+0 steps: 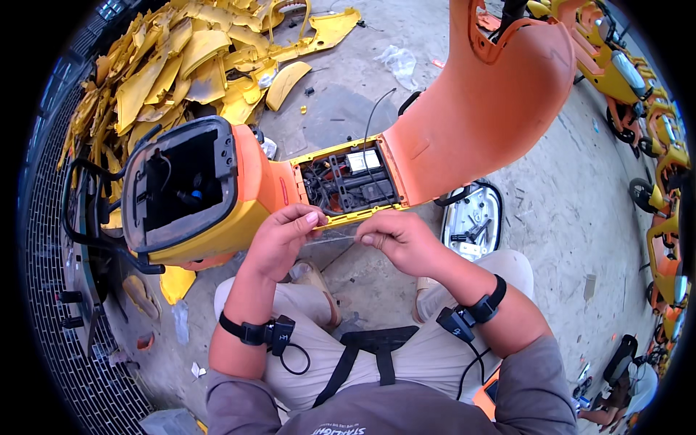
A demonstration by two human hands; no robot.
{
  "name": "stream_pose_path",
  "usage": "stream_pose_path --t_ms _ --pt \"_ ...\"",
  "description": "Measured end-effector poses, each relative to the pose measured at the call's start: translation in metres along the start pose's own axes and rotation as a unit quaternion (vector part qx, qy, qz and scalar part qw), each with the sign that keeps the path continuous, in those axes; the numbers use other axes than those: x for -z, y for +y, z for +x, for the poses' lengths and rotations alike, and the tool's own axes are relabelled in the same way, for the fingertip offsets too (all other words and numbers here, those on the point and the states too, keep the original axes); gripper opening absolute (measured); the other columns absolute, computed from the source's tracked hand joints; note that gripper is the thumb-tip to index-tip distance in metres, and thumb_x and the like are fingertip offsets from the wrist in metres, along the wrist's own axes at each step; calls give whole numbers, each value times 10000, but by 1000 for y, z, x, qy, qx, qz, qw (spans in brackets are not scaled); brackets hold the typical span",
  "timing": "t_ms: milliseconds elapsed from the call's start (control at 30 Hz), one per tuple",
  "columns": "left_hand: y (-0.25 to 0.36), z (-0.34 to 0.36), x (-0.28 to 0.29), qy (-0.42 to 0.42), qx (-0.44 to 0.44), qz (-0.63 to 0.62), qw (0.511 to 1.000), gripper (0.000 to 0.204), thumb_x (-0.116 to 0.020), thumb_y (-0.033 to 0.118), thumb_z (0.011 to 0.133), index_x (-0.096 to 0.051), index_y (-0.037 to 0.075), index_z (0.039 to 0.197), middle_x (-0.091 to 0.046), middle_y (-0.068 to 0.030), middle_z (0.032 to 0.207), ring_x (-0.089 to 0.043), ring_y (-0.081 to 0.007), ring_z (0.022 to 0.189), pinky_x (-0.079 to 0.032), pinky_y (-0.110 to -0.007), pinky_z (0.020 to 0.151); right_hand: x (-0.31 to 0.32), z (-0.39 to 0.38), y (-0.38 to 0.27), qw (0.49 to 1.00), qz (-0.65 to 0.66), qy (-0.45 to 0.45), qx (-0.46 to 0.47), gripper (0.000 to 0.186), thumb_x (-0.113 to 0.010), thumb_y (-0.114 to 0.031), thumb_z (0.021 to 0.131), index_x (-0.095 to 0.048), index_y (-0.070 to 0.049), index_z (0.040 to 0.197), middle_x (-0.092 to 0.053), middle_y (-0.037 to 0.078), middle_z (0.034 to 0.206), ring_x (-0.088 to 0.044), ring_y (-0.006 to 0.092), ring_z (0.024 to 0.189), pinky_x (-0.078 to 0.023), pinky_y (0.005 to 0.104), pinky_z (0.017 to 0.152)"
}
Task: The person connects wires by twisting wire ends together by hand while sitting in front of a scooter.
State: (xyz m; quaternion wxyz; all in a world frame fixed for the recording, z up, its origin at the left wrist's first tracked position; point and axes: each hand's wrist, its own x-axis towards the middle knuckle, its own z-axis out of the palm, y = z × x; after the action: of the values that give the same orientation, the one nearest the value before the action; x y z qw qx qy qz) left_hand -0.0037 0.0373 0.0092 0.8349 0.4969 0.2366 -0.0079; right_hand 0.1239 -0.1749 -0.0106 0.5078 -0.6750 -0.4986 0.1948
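An orange-and-yellow scooter body (279, 185) lies across in front of me, its floorboard compartment (349, 177) uncovered and showing black wiring and a white-labelled box. My left hand (284, 238) is closed in a pinch at the near yellow edge of that compartment. To its right, my right hand (401, 241) pinches too, thumb against bent fingers, just below the same edge. A faint thin line seems to run between the two hands; what they hold is too small to name. A dark cable (371, 123) arches up out of the compartment.
Yellow plastic panels (196, 61) are heaped at the far left. A white tray (475, 217) with tools and small parts sits by my right knee. More scooters (663, 167) line the right side. Another person (627, 384) is at the lower right.
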Motion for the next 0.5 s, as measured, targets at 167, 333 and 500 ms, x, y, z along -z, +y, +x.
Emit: stream_pose_path --t_ms 167,333,500 --pt "-5 -2 -4 5 -48 14 999 147 -645 153 902 -649 28 980 -636 -59 963 -591 -158 960 -463 -321 860 -1 3 -9 934 286 55 -207 105 -564 -80 937 -636 -9 967 -618 50 815 -566 116 663 -479 284 625" --pt "-6 -6 -17 55 -115 141 982 112 -661 125 888 -667 28 945 -613 -63 958 -584 -162 937 -455 -293 842 0 3 -10 948 205 59 -235 131 -577 -118 937 -637 -8 977 -623 54 768 -584 119 675 -485 286 629" --pt "0 -9 -29 116 -375 514 762 61 -715 92 822 -699 42 853 -571 -37 833 -530 -147 815 -424 -266 748 -2 -2 1 992 -63 13 -109 126 -592 -125 899 -649 -34 965 -664 119 792 -653 270 750 -508 375 683"
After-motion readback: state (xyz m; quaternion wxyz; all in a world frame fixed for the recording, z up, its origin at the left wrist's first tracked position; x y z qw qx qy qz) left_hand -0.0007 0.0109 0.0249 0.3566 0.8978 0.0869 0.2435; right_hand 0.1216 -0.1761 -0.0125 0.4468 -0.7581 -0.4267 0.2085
